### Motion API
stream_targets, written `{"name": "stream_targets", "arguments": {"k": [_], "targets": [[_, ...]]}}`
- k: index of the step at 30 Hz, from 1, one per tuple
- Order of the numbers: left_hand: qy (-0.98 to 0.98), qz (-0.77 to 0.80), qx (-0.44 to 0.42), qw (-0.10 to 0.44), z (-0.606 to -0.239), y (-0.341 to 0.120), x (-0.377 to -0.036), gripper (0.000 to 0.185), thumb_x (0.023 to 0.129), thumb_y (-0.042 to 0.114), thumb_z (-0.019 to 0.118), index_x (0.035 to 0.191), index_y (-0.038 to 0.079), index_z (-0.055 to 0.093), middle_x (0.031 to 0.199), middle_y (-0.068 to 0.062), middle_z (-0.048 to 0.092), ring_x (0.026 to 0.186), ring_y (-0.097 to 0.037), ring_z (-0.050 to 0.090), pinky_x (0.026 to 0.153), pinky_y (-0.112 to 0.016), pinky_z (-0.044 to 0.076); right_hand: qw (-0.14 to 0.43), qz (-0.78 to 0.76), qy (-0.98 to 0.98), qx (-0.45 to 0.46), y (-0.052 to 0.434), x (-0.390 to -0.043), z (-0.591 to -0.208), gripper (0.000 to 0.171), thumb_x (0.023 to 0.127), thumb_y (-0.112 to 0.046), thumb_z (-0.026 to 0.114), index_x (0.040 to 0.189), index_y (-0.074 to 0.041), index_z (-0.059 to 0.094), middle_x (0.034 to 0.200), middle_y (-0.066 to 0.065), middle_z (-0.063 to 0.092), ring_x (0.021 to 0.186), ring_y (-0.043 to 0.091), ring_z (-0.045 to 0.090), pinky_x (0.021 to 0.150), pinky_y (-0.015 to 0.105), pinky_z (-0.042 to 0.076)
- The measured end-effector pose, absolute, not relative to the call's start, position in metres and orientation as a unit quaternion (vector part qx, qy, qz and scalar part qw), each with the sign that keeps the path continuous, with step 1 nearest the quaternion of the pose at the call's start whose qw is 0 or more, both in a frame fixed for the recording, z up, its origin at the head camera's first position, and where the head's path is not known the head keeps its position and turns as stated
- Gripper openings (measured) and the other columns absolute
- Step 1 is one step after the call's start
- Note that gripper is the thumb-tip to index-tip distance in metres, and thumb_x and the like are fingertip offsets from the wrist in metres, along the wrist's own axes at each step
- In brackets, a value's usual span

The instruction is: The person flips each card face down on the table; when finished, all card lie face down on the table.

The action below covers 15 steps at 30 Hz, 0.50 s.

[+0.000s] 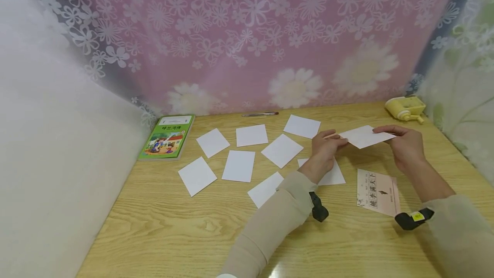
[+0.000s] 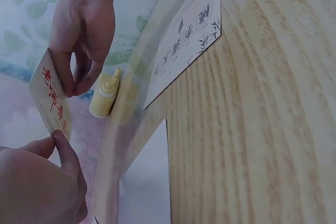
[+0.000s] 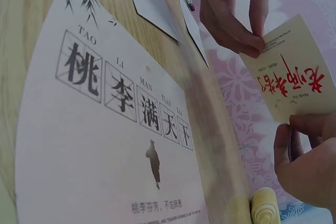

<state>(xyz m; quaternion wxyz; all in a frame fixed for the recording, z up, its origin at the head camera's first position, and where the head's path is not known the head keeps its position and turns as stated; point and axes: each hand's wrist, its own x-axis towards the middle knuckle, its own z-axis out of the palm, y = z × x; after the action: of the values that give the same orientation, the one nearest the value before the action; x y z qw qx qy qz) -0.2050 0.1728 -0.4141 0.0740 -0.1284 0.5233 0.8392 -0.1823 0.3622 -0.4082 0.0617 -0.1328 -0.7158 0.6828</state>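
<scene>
Both hands hold one card [image 1: 364, 136] above the wooden table [image 1: 185, 235], white on top. Its underside is cream with red brush characters, card [image 2: 48, 100], card [image 3: 291, 80]. My left hand [image 1: 326, 145] pinches the card's left end, thumb [image 2: 65, 150] on its edge. My right hand [image 1: 401, 143] pinches the right end with its fingertips [image 2: 79, 85]. A printed card with black characters [image 1: 377, 192] lies face up on the table just below my right hand; the printed card [image 3: 113, 129] fills the right wrist view.
Several white cards [image 1: 239, 165] lie spread across the table's middle. A green picture book [image 1: 167, 136] sits at the back left, a pen [image 1: 260, 114] along the back edge, a yellow tape dispenser [image 1: 405, 108] at the back right. Floral curtains surround the table.
</scene>
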Motion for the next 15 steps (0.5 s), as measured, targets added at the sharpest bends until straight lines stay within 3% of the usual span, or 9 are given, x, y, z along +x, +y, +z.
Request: {"name": "stream_targets", "arguments": {"k": [2,3,5,9,13,15], "targets": [[0.521,0.841,-0.129,0.071,-0.415,0.17,-0.205,0.04,0.079,-0.021,0.075,0.111,0.002,0.069,0.097,-0.016,0.073,0.072,-0.022,0.072,0.088,-0.045,0.064,0.069,0.696,-0.705,-0.116,0.361,-0.182,-0.409,0.033,0.1,0.008,0.06,0.11,-0.013,0.083,0.111,-0.018,0.07,0.117,0.006,0.058,0.076,0.01,0.057],[0.519,0.842,-0.127,0.072,-0.416,0.168,-0.205,0.04,0.079,-0.021,0.075,0.111,0.001,0.068,0.097,-0.016,0.073,0.074,-0.024,0.073,0.089,-0.046,0.064,0.068,0.712,-0.691,-0.105,0.361,-0.182,-0.41,0.029,0.101,0.005,0.061,0.113,-0.012,0.082,0.101,-0.022,0.071,0.107,0.001,0.06,0.077,0.011,0.058],[0.519,0.843,-0.123,0.068,-0.417,0.166,-0.205,0.038,0.08,-0.02,0.075,0.111,0.0,0.068,0.095,-0.015,0.074,0.074,-0.023,0.074,0.09,-0.048,0.063,0.063,0.737,-0.668,-0.08,0.361,-0.181,-0.41,0.028,0.103,0.001,0.059,0.116,-0.011,0.081,0.101,-0.018,0.075,0.101,-0.004,0.064,0.08,0.012,0.058],[0.519,0.845,-0.114,0.056,-0.417,0.162,-0.206,0.03,0.081,-0.021,0.072,0.106,-0.004,0.071,0.09,-0.013,0.074,0.076,-0.02,0.072,0.092,-0.051,0.062,0.033,0.782,-0.621,-0.044,0.363,-0.18,-0.409,0.036,0.108,0.001,0.047,0.118,-0.01,0.08,0.111,-0.009,0.078,0.107,-0.001,0.066,0.087,0.01,0.056],[0.517,0.849,-0.1,0.047,-0.42,0.159,-0.207,0.026,0.081,-0.023,0.07,0.101,-0.006,0.073,0.087,-0.013,0.073,0.077,-0.019,0.07,0.09,-0.05,0.063,0.01,0.772,-0.633,-0.044,0.361,-0.183,-0.408,0.029,0.105,-0.001,0.057,0.12,-0.012,0.08,0.114,-0.013,0.076,0.115,-0.001,0.059,0.086,0.008,0.053],[0.515,0.85,-0.099,0.051,-0.421,0.158,-0.206,0.025,0.082,-0.023,0.07,0.099,-0.006,0.073,0.085,-0.012,0.072,0.078,-0.027,0.073,0.089,-0.053,0.063,0.011,0.747,-0.663,-0.055,0.358,-0.186,-0.408,0.026,0.102,-0.005,0.065,0.121,-0.015,0.079,0.113,-0.018,0.075,0.122,0.0,0.054,0.086,0.007,0.052]]}}
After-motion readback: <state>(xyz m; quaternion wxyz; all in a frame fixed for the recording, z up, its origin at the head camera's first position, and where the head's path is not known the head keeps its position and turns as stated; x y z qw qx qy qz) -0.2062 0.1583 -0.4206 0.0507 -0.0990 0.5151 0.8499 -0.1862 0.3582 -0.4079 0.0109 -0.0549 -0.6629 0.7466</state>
